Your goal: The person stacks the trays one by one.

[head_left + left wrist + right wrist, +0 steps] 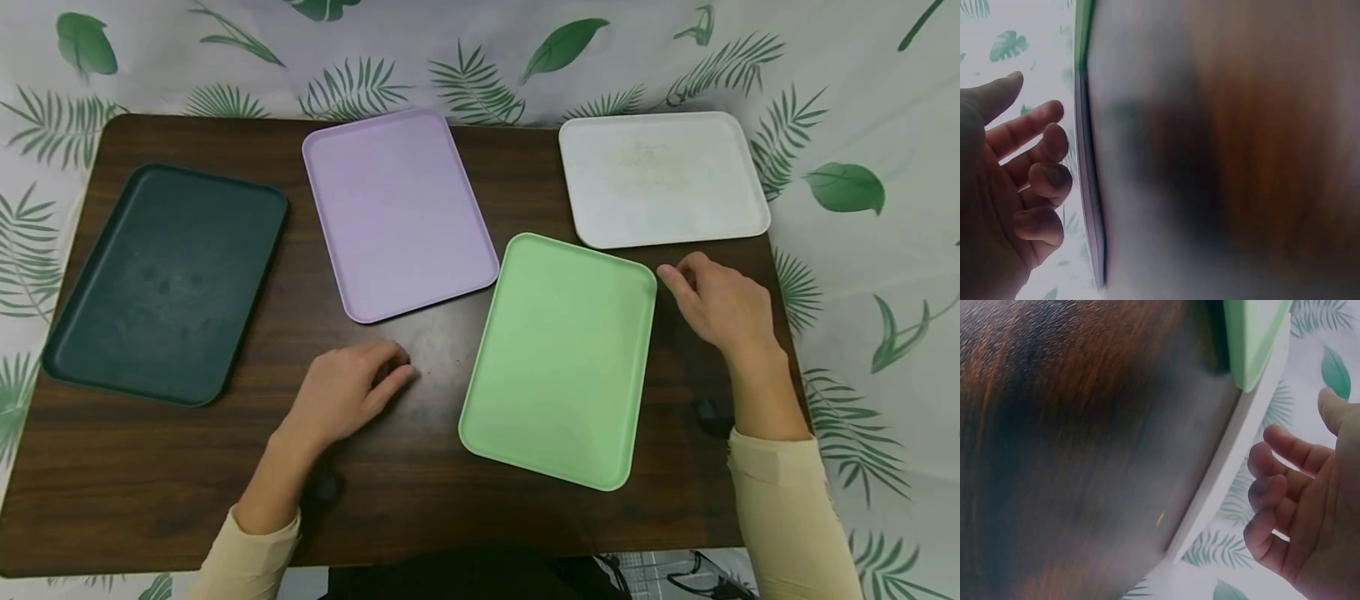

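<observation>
Over the dark wood worktop (405, 508), towards its front edge, my left hand (348, 383) has its fingers loosely curled, thumb apart, holding nothing. The light green tray (558, 362) lies right of centre, its near end towards the front edge. My right hand (727, 304), near the right edge, is half-curled and empty too, thumb just beside that tray's far right corner. The dark green tray (168, 283) lies along the left edge; the lilac tray (401, 217) reaches the far edge, and the white tray (663, 179) fills the far right corner.
</observation>
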The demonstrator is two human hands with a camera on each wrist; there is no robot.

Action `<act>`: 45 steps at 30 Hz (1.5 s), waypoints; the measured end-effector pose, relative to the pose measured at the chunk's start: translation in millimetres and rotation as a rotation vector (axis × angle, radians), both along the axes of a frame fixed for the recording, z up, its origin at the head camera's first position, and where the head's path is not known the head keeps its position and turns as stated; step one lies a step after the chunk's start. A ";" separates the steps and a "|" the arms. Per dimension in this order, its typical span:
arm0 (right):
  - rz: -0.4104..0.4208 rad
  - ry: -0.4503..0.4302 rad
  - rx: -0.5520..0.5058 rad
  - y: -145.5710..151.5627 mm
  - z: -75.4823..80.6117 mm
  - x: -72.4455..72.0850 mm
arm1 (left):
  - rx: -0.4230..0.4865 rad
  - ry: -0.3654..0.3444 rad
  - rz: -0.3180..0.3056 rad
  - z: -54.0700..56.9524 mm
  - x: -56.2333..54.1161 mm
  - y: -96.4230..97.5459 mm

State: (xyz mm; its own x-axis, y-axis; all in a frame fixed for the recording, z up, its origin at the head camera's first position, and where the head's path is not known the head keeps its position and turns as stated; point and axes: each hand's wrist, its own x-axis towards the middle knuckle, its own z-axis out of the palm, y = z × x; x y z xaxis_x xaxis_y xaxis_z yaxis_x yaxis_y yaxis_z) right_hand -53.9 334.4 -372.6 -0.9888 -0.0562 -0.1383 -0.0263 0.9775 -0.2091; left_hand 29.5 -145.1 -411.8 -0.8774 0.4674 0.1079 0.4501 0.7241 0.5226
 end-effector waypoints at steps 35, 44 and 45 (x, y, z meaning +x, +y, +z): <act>0.014 -0.215 -0.007 0.8 -24.2 -12.4 | -0.180 -0.262 -0.059 5.3 54.7 70.9; 0.023 -0.210 -0.010 -1.4 -28.6 -15.4 | -0.153 -0.309 -0.015 3.7 52.8 75.4; 0.025 -0.207 -0.008 -1.5 -29.1 -15.6 | -0.154 -0.308 -0.011 3.3 52.5 75.7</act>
